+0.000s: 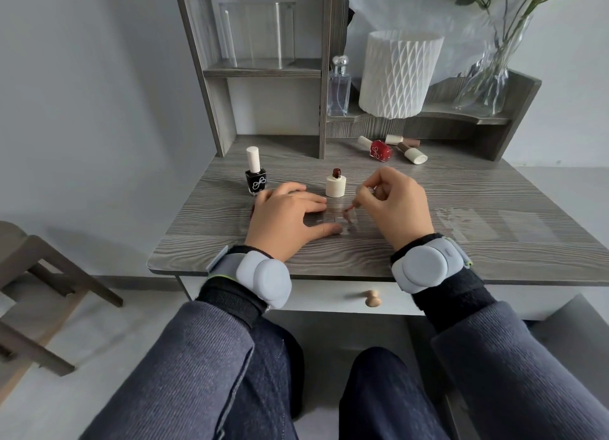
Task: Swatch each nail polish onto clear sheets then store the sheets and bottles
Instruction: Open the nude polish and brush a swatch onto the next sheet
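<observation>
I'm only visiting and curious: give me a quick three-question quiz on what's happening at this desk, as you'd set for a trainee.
1. True or false: the black bottle stands upright with its cap on.
2. Which one pinches the brush: A, the left hand, or B, the right hand?
3. Fill in: the left hand presses flat on a clear ____.
Key: 1 true; 2 B; 3 sheet.

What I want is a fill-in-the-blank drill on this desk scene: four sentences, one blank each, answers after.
1. The left hand presses flat on a clear ____ on the desk.
2. The right hand pinches the polish ____ over it.
3. The capped black bottle stands ____.
4. The red bottle lies on its ____.
Missing words: sheet; brush; upright; side.
</observation>
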The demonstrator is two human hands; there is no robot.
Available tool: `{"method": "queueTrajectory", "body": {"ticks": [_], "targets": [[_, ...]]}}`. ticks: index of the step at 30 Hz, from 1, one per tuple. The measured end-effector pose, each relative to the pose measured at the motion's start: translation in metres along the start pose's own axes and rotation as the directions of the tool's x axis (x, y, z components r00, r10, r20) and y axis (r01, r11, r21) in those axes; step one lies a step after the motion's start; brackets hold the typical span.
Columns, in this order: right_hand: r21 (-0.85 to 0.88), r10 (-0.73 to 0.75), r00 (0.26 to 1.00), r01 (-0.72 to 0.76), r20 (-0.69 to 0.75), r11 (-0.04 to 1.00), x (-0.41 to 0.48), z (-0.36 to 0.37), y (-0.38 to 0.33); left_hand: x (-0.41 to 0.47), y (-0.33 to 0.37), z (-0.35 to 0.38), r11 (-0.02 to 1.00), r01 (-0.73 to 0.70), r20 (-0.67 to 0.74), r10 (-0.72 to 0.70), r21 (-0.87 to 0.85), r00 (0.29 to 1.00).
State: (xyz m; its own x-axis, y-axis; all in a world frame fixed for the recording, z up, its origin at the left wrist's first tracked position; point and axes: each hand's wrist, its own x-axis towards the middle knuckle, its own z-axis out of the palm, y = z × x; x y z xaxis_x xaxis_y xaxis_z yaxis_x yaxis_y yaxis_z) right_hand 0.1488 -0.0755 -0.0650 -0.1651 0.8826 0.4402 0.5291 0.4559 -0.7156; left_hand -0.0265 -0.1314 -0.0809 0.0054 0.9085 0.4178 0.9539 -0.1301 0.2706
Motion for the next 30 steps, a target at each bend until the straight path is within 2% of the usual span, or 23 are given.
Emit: {"method": "queueTrajectory", "body": {"ticks": [5,11,15,24,30], "targets": [[-0.035,0.008,0.998,-0.006,0.065,0.999,-0.001,0.0006,0.0003,-0.0004,-0.0001,0.0001,1.0,0.004,0.003,-0.004,-0.004,1.0],[-0.035,0.027,0.998,-0.025,0.058,0.999,-0.0011,-0.0012,-0.0011,-0.0003,0.0008,-0.0009,1.0,0.0,0.005,0.0,-0.004,1.0],[0.073,-0.01,1.0,0.009,0.017,0.997,-0.0008,-0.0013,-0.0018,0.0,0.0001,-0.0004,1.0,-0.001,0.001,0.001,0.003,1.0],[0.03,-0.042,0.985,0.038,0.166,0.999,-0.0014,0.0028,-0.0009,-0.0001,0.0006,-0.0008,1.0,-0.003,-0.005,0.003,0.0,1.0],[0.022,-0.056,0.981,0.052,0.186,0.998,-0.0021,0.0033,-0.002,-0.0001,0.0005,-0.0004,1.0,-0.002,-0.021,0.002,-0.007,1.0]]}}
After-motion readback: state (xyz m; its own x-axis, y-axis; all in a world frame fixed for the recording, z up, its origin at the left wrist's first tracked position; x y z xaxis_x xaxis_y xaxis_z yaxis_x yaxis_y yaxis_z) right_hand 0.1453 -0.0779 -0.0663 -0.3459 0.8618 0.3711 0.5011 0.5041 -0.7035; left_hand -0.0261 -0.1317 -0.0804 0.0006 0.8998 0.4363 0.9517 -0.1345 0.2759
